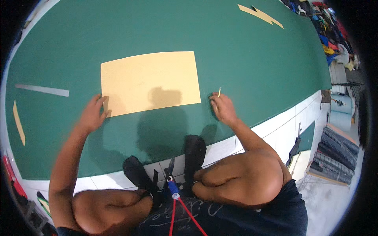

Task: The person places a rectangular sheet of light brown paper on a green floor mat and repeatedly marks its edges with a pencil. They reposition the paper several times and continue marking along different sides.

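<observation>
A large pale-yellow sheet of card (pixel 151 78) lies flat on the green surface (pixel 220 35) before me. My left hand (pixel 94 113) is at the sheet's lower left corner, its fingertips touching the left edge, thumb and fingers apart. To the right of the sheet, my right hand (pixel 224 108) grips a thin yellow pencil (pixel 219 92) between its fingers, its upper end sticking out above them. This hand is a short way off the sheet's right edge. My head's shadow falls across the lower part of the card.
A grey ruler (pixel 43 90) lies at the left, with a narrow yellow strip (pixel 19 124) below it. A notched yellow offcut (pixel 260 16) is at the far right. Fabric pieces (pixel 330 35) are heaped beyond the right edge; folded dark cloth (pixel 334 153) is stacked on the floor.
</observation>
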A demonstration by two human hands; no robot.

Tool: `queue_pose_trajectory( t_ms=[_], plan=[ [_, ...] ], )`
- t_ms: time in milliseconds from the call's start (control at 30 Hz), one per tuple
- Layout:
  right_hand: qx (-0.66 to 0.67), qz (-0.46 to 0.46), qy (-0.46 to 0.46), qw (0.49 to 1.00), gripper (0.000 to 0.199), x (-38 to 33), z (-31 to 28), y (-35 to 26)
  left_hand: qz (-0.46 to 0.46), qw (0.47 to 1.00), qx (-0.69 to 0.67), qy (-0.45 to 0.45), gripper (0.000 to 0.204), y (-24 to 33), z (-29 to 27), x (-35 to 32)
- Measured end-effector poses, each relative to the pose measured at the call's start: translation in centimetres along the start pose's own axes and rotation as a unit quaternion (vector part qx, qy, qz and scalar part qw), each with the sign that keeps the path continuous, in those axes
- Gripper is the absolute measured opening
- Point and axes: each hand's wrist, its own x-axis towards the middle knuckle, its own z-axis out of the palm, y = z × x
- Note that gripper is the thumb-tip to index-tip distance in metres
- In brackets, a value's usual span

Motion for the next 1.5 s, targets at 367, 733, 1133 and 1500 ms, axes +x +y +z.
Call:
queue_pose_trajectory(
  t_ms=[367, 733, 1133, 1500],
  plan=[
    [-0.131, -0.142, -0.012, 0.981, 0.047, 0.6, 1.1, -5.1, 0.073, 0.988, 0.106, 0.081, 0.075, -2.4, 3.4, 2.1],
    [0.033, -0.019, 0.210, 0.977, 0.039, 6.0, -1.0, 1.4, 0.084, 0.988, 0.075, 0.103, 0.077, 0.2, 1.9, 4.3],
    [-0.077, -0.069, 0.142, 0.984, 0.047, 7.1, -0.1, -0.8, 0.048, 0.990, 0.081, 0.109, 0.086, -1.9, 1.1, 5.8],
    [-0.080, -0.033, 0.124, 0.989, 0.050, 7.3, 0.1, -1.0, 0.085, 0.989, 0.022, 0.121, 0.091, -3.8, 1.9, 4.9]
  ],
)
